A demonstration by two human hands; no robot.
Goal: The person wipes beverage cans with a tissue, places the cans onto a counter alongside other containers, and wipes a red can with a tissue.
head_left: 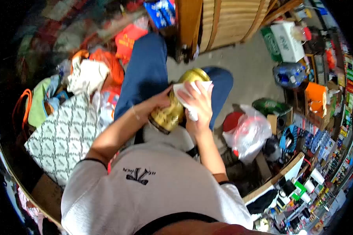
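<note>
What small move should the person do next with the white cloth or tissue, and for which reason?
Probably, slide the white cloth or tissue toward the near end of the golden object: the right hand holds it against the middle, the left hand holds the left side, and the near part lies uncovered.

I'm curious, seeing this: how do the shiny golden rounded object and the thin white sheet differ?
The shiny golden rounded object gleams; the thin white sheet looks matte. The object bulges; the sheet lies bent over it. The left hand grips the object; the right hand holds the sheet against it. Hands partly cover both.
</note>
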